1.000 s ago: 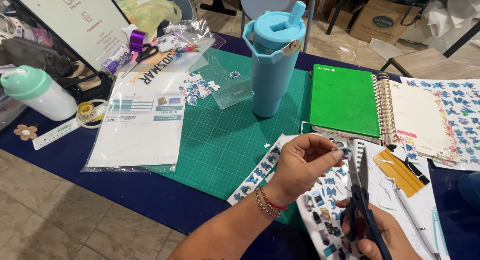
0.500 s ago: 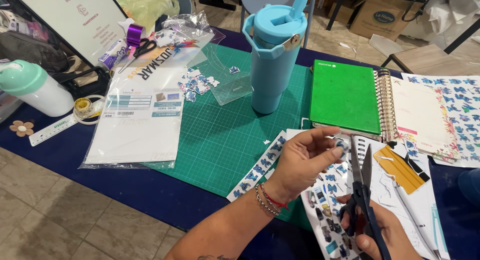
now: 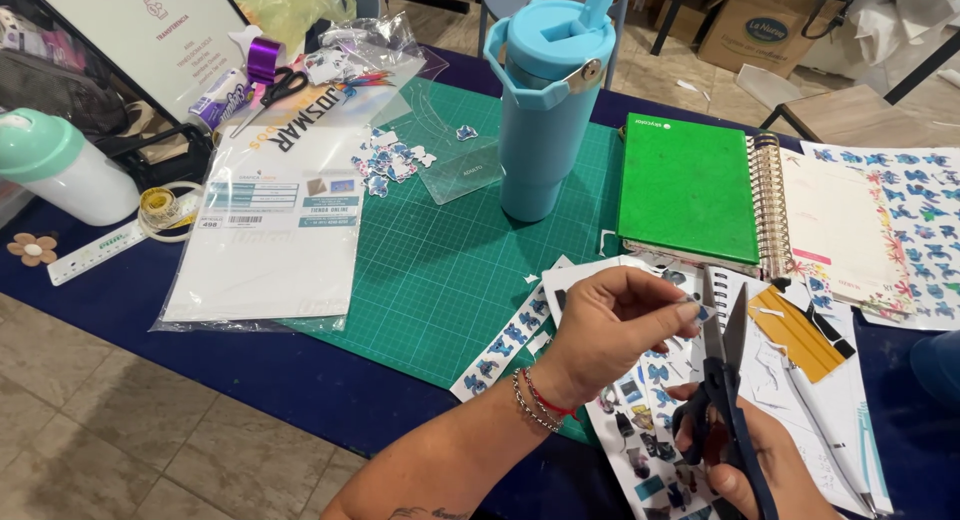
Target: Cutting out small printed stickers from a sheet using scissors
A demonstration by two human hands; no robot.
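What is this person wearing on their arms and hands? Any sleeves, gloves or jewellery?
No gloves and no sleeves in view: both forearms are bare. The left hand has a wrist stacked with bracelets: a thin red cord and silver beaded chains. Its nails look painted pale. A small dark tattoo shows on the left forearm near the bottom edge. The right hand shows no rings or bands that I can make out.

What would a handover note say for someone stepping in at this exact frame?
Left hand: pinches a small sticker cutout at its fingertips, against the blades.
Right hand: grip on the dark scissors, blades open and pointing up.
Sticker sheet lies under both hands; a cut strip rests on the green cutting mat.
Done: a pile of trimmed cutouts sits beside the blue tumbler.
Left: many figures on the sheet remain uncut.
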